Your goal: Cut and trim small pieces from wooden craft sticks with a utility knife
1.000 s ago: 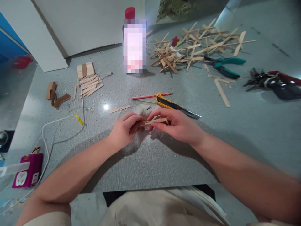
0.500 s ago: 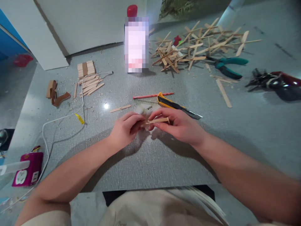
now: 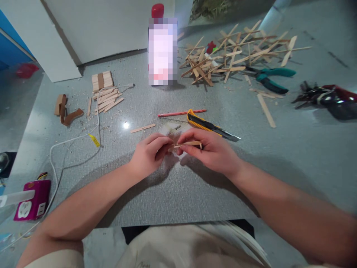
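Small wooden stick pieces point(image 3: 192, 143) are held between my two hands, low over the grey table. My left hand point(image 3: 152, 150) pinches their left end, and its fingertips hide that end. My right hand point(image 3: 213, 150) grips them from the right with thumb and fingers. Just beyond the hands lie a red pencil point(image 3: 181, 113) and a yellow and black utility knife point(image 3: 210, 125) with its blade out. A single wooden stick point(image 3: 142, 128) rests on the table beyond my left hand.
Stacked sticks point(image 3: 102, 81) and a white cable point(image 3: 57, 149) are at the left, with a magenta box point(image 3: 34, 200) nearer. At the back right lie a stick pile point(image 3: 231, 56), teal pliers point(image 3: 272, 80) and dark tools point(image 3: 323, 97). A blurred-out bright object point(image 3: 162, 52) stands at the back.
The wooden pieces have turned slightly in my right hand, showing an angled right end. My right fingertips have shifted a little. The rest of the table is as before.
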Demonstrator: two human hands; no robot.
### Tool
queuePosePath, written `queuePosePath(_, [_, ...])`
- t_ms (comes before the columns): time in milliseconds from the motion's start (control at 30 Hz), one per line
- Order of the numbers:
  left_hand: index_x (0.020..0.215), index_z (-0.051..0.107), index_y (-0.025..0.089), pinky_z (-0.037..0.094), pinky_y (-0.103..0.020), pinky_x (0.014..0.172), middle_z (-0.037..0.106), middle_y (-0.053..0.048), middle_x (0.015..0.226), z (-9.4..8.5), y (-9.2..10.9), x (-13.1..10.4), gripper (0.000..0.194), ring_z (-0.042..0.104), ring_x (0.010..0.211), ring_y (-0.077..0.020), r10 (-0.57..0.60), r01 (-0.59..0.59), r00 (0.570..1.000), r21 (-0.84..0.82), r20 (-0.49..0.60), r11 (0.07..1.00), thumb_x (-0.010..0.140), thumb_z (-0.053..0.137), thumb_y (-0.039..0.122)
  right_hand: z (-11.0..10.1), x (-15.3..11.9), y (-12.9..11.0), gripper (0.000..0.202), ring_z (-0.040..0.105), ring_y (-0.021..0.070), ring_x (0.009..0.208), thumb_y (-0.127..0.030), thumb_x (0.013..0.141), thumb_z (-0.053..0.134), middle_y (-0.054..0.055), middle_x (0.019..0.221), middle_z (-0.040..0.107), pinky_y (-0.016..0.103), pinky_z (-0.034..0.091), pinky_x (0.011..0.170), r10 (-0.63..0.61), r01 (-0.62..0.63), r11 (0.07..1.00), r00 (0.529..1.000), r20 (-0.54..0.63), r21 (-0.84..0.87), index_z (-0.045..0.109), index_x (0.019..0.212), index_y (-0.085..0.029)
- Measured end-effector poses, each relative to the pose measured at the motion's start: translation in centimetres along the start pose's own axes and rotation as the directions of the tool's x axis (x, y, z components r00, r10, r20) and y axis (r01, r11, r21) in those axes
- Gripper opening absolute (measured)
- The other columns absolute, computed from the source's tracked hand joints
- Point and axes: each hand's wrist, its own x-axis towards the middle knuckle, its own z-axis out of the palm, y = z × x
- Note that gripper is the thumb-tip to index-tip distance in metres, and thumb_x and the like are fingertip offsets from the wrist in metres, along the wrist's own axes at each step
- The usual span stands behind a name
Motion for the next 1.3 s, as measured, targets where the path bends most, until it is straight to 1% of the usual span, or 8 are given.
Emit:
queuePosePath(400, [0.105, 0.065, 0.019, 0.056, -0.026, 0.069, 0.071, -0.006, 0.093, -0.5, 0.3, 0.2, 0.011, 0.067, 0.080, -0.0134, 0.003, -0.003, 0.999, 0.014, 0.035, 1.000, 0.100, 0.056, 0.019, 0.2, 0.1, -0.3, 0.004, 0.069, 0.0156, 0.069, -0.026, 0.089, 0.063, -0.002, 0.075, 0.072, 0.031, 0.053, 0.068, -0.050, 0.045, 0.994, 0.998, -0.040, -0.102, 0.065, 0.086, -0.025])
queuePosePath(500, [0.108, 0.064, 0.019, 0.057, -0.027, 0.070, 0.070, -0.006, 0.096, -0.8, 0.3, 0.5, 0.012, 0.067, 0.081, -0.0137, 0.002, -0.002, 1.000, 0.032, 0.006, 0.999, 0.099, 0.056, 0.020, -0.9, 0.2, -1.2, 0.004, 0.068, 0.0168, 0.067, -0.027, 0.088, 0.064, -0.001, 0.074, 0.073, 0.032, 0.052, 0.067, -0.065, 0.049, 0.984, 0.994, -0.091, -0.170, 0.066, 0.086, -0.025])
queuePosePath(633, [0.108, 0.063, 0.018, 0.058, -0.028, 0.070, 0.070, -0.006, 0.097, -1.1, 0.1, 0.8, 0.013, 0.065, 0.078, -0.0133, 0.001, 0.000, 1.000, 0.068, -0.017, 0.998, 0.098, 0.055, 0.018, -5.7, 0.2, -2.5, 0.005, 0.069, 0.0197, 0.072, -0.030, 0.088, 0.068, 0.003, 0.079, 0.076, 0.035, 0.051, 0.069, -0.070, -0.047, 0.933, 0.949, -0.307, -0.356, 0.068, 0.087, -0.025])
queuePosePath(733, [0.108, 0.063, 0.019, 0.058, -0.028, 0.071, 0.070, -0.006, 0.098, -1.1, -0.1, 0.8, 0.014, 0.066, 0.078, -0.0128, 0.008, -0.008, 1.000, 0.085, -0.007, 0.996, 0.096, 0.055, 0.016, -11.1, -0.4, -2.1, 0.006, 0.069, 0.0196, 0.076, -0.026, 0.086, 0.070, 0.007, 0.084, 0.077, 0.034, 0.049, 0.071, -0.016, -0.331, 0.798, 0.824, -0.567, -0.503, 0.071, 0.092, -0.024])
queuePosePath(933, [0.106, 0.065, 0.018, 0.057, -0.028, 0.070, 0.071, -0.008, 0.098, -0.9, -0.6, 0.5, 0.015, 0.067, 0.080, -0.0147, 0.029, -0.035, 0.998, 0.121, 0.049, 0.992, 0.094, 0.056, 0.015, -19.7, -2.9, 2.6, 0.004, 0.063, 0.0162, 0.072, -0.015, 0.084, 0.066, 0.016, 0.084, 0.075, 0.033, 0.046, 0.069, -0.019, -0.585, 0.642, 0.634, -0.773, -0.495, 0.069, 0.087, -0.016])
queuePosePath(1100, [0.104, 0.066, 0.017, 0.058, -0.029, 0.070, 0.071, -0.008, 0.097, -0.9, -0.8, 0.6, 0.015, 0.068, 0.080, -0.0154, 0.041, -0.052, 0.997, 0.156, 0.070, 0.986, 0.094, 0.055, 0.015, -22.4, -4.1, 5.9, 0.013, 0.068, 0.0186, 0.092, -0.025, 0.093, 0.068, 0.009, 0.101, 0.073, 0.035, 0.054, 0.085, 0.004, -0.649, 0.514, 0.656, -0.755, -0.561, 0.070, 0.104, -0.017])
queuePosePath(1200, [0.104, 0.066, 0.017, 0.058, -0.028, 0.071, 0.071, -0.008, 0.097, -1.0, -0.9, 0.6, 0.015, 0.069, 0.081, -0.0152, 0.060, -0.073, 0.995, 0.171, 0.078, 0.983, 0.094, 0.056, 0.015, -23.2, -4.2, 6.8, 0.027, 0.067, 0.0213, 0.107, -0.038, 0.099, 0.064, 0.008, 0.122, 0.067, 0.042, 0.057, 0.093, 0.054, -0.652, 0.449, 0.702, -0.710, -0.611, 0.066, 0.118, -0.020])
queuePosePath(1300, [0.105, 0.065, 0.017, 0.058, -0.027, 0.071, 0.071, -0.008, 0.098, -1.0, -1.1, 0.6, 0.014, 0.068, 0.081, -0.0145, 0.076, -0.091, 0.994, 0.193, 0.083, 0.977, 0.095, 0.056, 0.015, -23.6, -4.6, 7.2, 0.026, 0.065, 0.0214, 0.112, -0.038, 0.101, 0.061, 0.009, 0.128, 0.065, 0.040, 0.057, 0.094, 0.116, -0.612, 0.434, 0.765, -0.633, -0.661, 0.066, 0.122, -0.022])
